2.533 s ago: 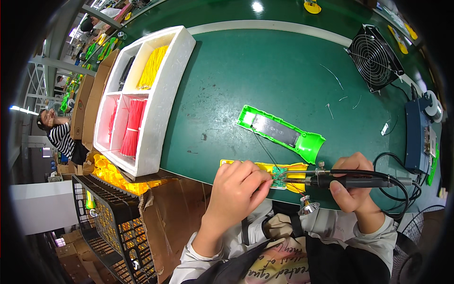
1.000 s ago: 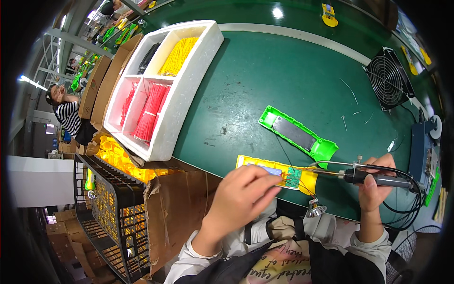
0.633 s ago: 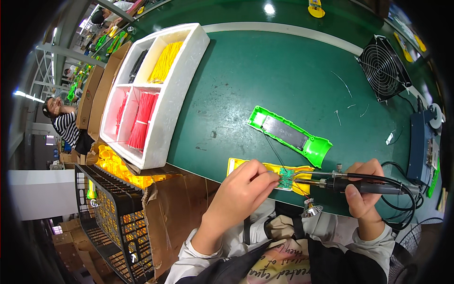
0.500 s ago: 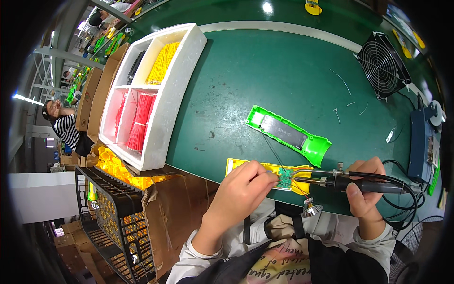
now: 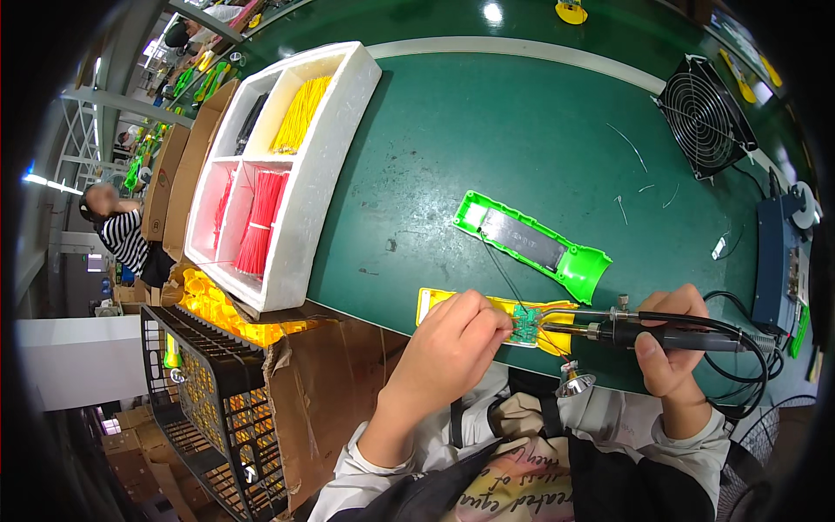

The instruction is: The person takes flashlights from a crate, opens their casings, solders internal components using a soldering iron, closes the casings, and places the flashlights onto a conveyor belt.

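Observation:
My right hand (image 5: 671, 344) is wrapped round the black handle of a soldering iron (image 5: 639, 334), which has a thin metal tube along its upper side. The iron's tip is at the right edge of a small green circuit board (image 5: 525, 324), touching or very close. This board sits on a yellow plastic shell (image 5: 557, 341) at the bench's near edge. My left hand (image 5: 457, 344) pinches at the board's left side; what is between the fingertips is hidden. Beside the shell, a small silver reflector lamp (image 5: 574, 381) hangs on thin wires. A dark wire links the board to a green plastic shell (image 5: 531, 245).
A white foam box (image 5: 335, 174) with bundled red, yellow and black wires stands at the left. Below it are a black crate (image 5: 217, 391) and yellow parts (image 5: 217, 304). A black fan (image 5: 706, 117) and a blue soldering unit (image 5: 777, 261) stand at the right. Wire scraps lie on the bench.
Both hands stay at the board with hardly any movement. The iron's tip and metal tube have shifted very slightly at the board's right edge.

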Tool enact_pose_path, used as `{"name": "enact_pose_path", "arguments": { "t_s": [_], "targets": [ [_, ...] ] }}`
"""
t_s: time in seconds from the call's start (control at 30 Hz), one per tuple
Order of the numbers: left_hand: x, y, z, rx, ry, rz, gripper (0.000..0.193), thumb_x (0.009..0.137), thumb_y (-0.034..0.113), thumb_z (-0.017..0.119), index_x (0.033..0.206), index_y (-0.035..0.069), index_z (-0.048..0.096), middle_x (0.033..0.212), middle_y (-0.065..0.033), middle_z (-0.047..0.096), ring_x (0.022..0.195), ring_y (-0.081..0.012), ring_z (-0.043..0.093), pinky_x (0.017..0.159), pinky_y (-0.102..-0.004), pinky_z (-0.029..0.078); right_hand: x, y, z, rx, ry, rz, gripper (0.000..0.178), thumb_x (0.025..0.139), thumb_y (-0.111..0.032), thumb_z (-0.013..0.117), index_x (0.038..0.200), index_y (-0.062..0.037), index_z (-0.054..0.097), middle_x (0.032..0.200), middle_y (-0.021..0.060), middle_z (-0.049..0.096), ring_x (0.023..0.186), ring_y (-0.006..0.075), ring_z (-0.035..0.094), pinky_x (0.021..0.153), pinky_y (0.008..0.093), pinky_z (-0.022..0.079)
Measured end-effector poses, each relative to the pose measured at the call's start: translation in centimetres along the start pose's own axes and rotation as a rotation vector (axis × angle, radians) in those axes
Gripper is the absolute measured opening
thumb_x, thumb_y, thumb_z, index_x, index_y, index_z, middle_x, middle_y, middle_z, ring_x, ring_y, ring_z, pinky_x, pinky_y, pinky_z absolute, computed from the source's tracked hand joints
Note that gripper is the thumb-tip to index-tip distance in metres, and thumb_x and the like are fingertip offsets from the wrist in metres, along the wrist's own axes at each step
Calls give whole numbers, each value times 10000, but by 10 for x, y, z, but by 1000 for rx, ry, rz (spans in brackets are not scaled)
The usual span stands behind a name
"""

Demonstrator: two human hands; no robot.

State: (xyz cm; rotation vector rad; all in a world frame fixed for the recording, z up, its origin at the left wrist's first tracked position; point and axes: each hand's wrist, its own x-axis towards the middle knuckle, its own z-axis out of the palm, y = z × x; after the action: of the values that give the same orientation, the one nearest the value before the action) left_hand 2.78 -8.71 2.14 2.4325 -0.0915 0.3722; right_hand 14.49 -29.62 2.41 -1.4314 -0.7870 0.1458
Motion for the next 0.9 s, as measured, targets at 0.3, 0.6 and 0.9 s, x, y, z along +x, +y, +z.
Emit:
{"name": "enact_pose_path", "arguments": {
  "t_s": [0.3, 0.6, 0.9],
  "targets": [
    [-1, -1, 1, -4, 10, 6, 123, 669, -4, 617, 749, 38, 534, 679, -61, 474, 606, -209, 498, 525, -303, 399, 4, 0, 2, -34, -69, -35, 200, 650, -68, 599, 720, 8, 428, 546, 81, 501, 419, 73, 384, 386, 196, 304],
    [-2, -2, 1, -24, 32, 8, 116, 670, 8, 628, 747, 42, 547, 666, -52, 468, 588, -193, 492, 506, -292, 391, 6, -4, 4, -102, -123, -23, 198, 640, -67, 601, 727, -3, 434, 535, 72, 506, 409, 80, 412, 379, 200, 314],
    [-1, -3, 0, -30, 19, 1, 113, 677, 13, 628, 753, 50, 554, 665, -49, 463, 579, -189, 489, 504, -289, 390, 4, 0, 6, -75, -99, -19, 195, 650, -73, 596, 726, 0, 432, 538, 70, 496, 416, 75, 393, 387, 200, 312]
  ]
}}
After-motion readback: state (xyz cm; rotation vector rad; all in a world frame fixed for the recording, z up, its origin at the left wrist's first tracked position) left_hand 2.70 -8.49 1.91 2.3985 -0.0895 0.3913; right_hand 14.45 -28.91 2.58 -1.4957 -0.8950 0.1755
